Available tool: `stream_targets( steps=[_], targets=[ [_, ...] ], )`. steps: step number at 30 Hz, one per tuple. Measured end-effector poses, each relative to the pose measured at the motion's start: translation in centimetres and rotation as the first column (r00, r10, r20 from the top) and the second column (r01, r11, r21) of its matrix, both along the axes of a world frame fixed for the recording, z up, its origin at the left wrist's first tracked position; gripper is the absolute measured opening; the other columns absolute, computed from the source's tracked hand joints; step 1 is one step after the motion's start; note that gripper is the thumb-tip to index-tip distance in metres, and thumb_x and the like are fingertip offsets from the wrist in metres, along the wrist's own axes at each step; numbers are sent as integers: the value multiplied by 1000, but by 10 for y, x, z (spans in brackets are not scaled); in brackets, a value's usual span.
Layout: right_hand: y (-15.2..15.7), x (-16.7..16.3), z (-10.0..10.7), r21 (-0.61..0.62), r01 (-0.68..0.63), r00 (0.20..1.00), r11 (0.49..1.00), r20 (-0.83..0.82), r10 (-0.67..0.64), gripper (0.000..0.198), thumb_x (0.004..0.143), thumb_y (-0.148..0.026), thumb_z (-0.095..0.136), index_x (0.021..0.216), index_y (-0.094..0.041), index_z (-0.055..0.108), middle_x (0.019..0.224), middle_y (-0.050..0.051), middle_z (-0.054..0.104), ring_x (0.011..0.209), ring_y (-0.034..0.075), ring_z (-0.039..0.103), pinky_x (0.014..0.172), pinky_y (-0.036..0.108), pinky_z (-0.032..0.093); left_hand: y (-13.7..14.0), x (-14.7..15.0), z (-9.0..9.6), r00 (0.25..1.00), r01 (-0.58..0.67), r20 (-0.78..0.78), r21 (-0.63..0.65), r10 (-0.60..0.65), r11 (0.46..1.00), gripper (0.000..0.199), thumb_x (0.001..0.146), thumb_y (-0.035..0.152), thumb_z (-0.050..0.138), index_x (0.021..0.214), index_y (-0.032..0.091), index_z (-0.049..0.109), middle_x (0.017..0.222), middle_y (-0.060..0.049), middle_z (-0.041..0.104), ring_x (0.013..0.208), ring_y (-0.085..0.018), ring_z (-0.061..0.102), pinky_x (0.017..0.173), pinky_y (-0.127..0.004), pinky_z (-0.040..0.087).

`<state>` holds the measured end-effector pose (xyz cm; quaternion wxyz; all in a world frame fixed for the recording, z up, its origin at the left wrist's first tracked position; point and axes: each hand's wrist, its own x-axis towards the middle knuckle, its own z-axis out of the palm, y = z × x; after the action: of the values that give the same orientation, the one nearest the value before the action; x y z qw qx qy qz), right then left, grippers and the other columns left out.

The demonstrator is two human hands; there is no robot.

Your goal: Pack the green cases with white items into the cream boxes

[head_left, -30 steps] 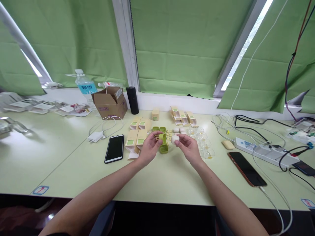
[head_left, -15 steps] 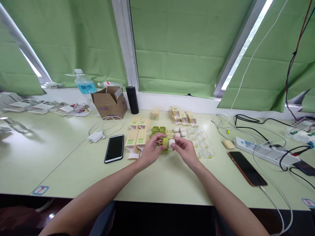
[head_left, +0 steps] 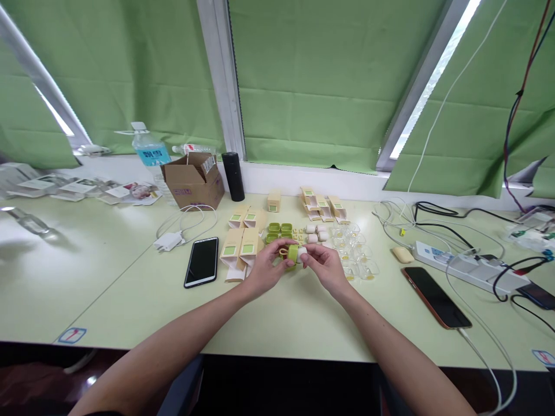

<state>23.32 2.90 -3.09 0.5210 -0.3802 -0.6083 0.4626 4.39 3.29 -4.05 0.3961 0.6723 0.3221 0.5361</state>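
Note:
Between the fingers of my left hand (head_left: 271, 266) is a small green square cup (head_left: 292, 252) with a loop on its left end, turned on its side. My right hand (head_left: 324, 264) pinches a white cylindrical piece (head_left: 302, 253) whose left end meets the cup's opening. How deep it sits inside is hidden by the fingers. Just beyond the hands stand several more green cups (head_left: 273, 227), some small yellowish loops (head_left: 300, 230) and several white cylinders (head_left: 312, 238). Clear plastic covers (head_left: 359, 252) lie in rows to the right of my right hand.
Small cardboard boxes with green windows stand left of the hands (head_left: 250, 245) and at the back (head_left: 323, 205). A phone (head_left: 202, 262) lies at left, another phone (head_left: 436, 296) at right by a power strip (head_left: 470, 268). A brown carton (head_left: 193, 182) and black flask (head_left: 233, 177) stand behind.
The white piece has moved left, closer into the green cup, so less of it shows. Both hands stay in nearly the same place.

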Motion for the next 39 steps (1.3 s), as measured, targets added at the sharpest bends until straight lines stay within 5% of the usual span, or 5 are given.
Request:
stream_targets(
  steps=[11, 21, 29, 34, 39],
  targets=[
    [0, -2, -3, 7, 20, 1000, 1000, -19, -19, 42, 79, -58, 79, 94, -19, 78, 78, 5, 75, 64, 17, 65, 63, 31, 58, -2, -2, -5, 968, -97, -208, 197, 138, 976, 35, 94, 35, 70, 126, 23, 65, 120, -8, 73, 103, -23, 70, 91, -37, 57],
    [0, -3, -6, -17, 19, 998, 1000, -65, -20, 39, 80, -56, 79, 90, -18, 78, 77, 4, 76, 65, 17, 67, 63, 30, 58, -11, 4, -7, 906, -110, -344, 371, 246, 922, 56, 94, 30, 71, 144, 24, 47, 142, -14, 62, 134, -29, 60, 109, -47, 54],
    [0, -10, -10, -37, 1, 994, 999, -109, -5, 42, 76, -58, 83, 89, -19, 78, 79, 4, 77, 67, 18, 69, 67, 32, 61, -13, 6, -7, 874, -131, -367, 453, 319, 882, 44, 99, 23, 59, 141, 20, 47, 134, -16, 64, 129, -30, 62, 107, -48, 53],
    [-2, -6, -8, 40, -54, 997, 998, -56, 56, 42, 85, -58, 75, 97, -19, 78, 82, 6, 77, 68, 19, 70, 68, 34, 63, -13, 5, -5, 906, -143, -326, 364, 270, 920, 48, 98, 30, 61, 143, 18, 48, 137, -17, 63, 131, -31, 60, 111, -49, 50],
    [-8, 0, -3, 328, 67, 983, 942, 142, -119, 39, 91, -41, 72, 125, -23, 69, 110, 10, 74, 83, 20, 72, 72, 37, 65, -10, 6, 2, 992, -88, -88, 13, 89, 996, 57, 97, 43, 64, 146, 18, 52, 139, -17, 64, 125, -30, 65, 104, -45, 56]
  ],
)
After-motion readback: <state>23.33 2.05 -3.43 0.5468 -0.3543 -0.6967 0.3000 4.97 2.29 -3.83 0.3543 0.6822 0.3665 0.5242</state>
